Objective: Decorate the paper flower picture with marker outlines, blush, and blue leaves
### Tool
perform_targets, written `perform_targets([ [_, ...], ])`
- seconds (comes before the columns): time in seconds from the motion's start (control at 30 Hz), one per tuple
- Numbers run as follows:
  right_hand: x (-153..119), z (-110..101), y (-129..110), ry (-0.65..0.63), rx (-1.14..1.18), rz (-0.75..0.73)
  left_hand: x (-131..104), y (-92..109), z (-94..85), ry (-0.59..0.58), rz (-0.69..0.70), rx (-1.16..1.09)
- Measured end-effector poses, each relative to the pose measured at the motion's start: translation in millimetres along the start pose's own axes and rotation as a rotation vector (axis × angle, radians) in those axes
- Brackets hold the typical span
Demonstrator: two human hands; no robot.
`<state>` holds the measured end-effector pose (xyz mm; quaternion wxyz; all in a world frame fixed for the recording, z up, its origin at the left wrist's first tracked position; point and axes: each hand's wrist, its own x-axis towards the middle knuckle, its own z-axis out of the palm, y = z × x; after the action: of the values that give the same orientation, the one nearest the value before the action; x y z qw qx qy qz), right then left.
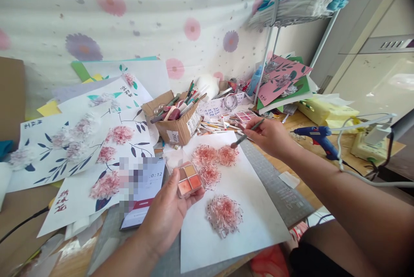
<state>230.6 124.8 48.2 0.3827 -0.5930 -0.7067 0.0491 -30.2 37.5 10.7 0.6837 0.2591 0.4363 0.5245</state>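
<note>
In my left hand (168,208) is a small clear-cased eyeshadow palette (189,180) with four pans in brown, tan and orange-pink. My right hand (267,137) grips a slim brush (241,140), its bristles pointing down at the upper right flower (228,155). Whether the bristles touch the petals I cannot tell. Two more fluffy flowers, the upper left flower (205,155) and the middle flower (210,176), cluster beside it on a white sheet (255,221). Lower down lies a larger pink-and-white flower (224,215) with dark-tipped petals.
Left of the sheet lie a phone (147,195) and finished-looking flower pictures (87,152). Behind stands a cardboard box (181,130) of pens and tools, beside a pink palette (245,116). A blue glue gun (318,135) with a cable sits right, near a power strip (368,150).
</note>
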Motion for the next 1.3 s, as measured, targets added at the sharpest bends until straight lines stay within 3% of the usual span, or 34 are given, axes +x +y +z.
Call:
perform_targets([
  [0.43, -14, -8, -4, -0.002, 0.078, -0.046, 3, 0, -1.4, 0.007, 0.019, 0.012],
  [0.63, -21, -16, -8, 0.126, 0.132, -0.018, 4, 2, -1.4, 0.010, 0.039, 0.017],
  [0.87, -40, -16, -30, 0.031, 0.576, -0.100, 1, 1, -2.3, -0.011, 0.027, 0.031],
  [1.03, -45, -15, -38, -0.005, 0.752, -0.096, 2, -1, -6.0, -0.053, 0.022, 0.038],
  [1.3, -52, -21, -48, -0.011, 0.526, -0.172, -3, 0, -0.4, -0.148, 0.023, -0.018],
])
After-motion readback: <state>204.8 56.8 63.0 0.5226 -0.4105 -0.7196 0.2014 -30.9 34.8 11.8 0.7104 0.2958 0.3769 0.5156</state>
